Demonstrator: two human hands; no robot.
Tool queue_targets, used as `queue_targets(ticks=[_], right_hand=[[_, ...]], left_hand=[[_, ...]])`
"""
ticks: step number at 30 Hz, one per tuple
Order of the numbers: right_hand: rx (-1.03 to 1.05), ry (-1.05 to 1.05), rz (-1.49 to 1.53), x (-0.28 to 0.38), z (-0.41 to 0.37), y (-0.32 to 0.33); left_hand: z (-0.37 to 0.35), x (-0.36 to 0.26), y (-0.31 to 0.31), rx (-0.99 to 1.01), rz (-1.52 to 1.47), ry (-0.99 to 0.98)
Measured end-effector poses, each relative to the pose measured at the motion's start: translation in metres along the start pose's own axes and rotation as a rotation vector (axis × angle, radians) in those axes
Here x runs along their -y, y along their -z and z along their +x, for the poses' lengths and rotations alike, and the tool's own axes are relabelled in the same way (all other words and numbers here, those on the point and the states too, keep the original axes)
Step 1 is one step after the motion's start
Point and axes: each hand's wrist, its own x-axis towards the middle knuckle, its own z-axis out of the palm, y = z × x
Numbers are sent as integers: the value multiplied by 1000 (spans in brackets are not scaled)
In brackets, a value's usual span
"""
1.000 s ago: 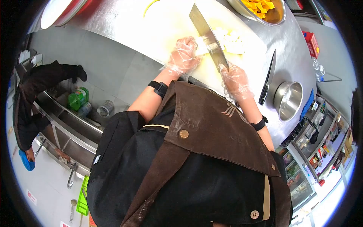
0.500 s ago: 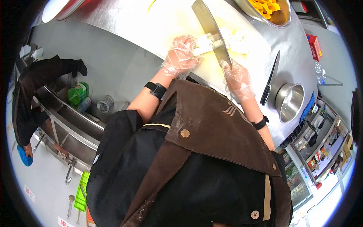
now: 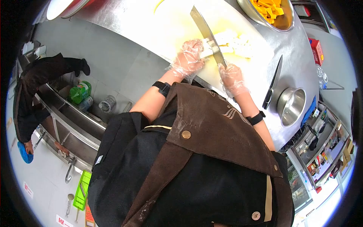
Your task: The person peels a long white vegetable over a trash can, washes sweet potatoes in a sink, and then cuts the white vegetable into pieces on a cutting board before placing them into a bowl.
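My left hand (image 3: 191,55), in a clear plastic glove, is curled over pale white vegetable strips (image 3: 207,48) and holds them on the white cutting board (image 3: 170,28). Their exact kind is not plain. My right hand (image 3: 232,78), gloved too, is closed around the handle of a broad kitchen knife (image 3: 204,28). Its blade stands across the strips, just to the right of my left fingers. A heap of cut pale pieces (image 3: 241,45) lies right of the blade. Bright light washes out much of the board.
A steel bowl (image 3: 286,23) of orange chunks (image 3: 267,9) stands at the far right. A black-handled knife (image 3: 273,83) lies beside a small steel pot (image 3: 292,107) on the steel table (image 3: 298,72). Leftward, another person (image 3: 34,90) is by the sinks (image 3: 72,125).
The knife has swung more upright and its blade has shifted slightly left over the strips. My right hand has moved a little left, and the whole view has shifted slightly.
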Motion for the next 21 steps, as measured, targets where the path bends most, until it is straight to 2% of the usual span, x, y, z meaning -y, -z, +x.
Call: queue_targets(ticks=[1, 5, 8, 9, 11, 21], right_hand=[[-70, 95, -26, -2, 0, -2], [-58, 27, 155, 5, -21, 25], [-19, -268, 355, 21, -41, 54], [-19, -270, 353, 19, -42, 55], [-121, -137, 250, 13, -43, 57], [-89, -16, 40, 7, -31, 36]], left_hand=[[-2, 1, 2, 4, 2, -2], [2, -7, 18, -14, 38, 3], [-9, -7, 28, 29, 92, 22], [-11, -4, 31, 35, 129, 13], [-17, 3, 30, 27, 126, 3], [-22, 4, 28, 40, 110, 29]])
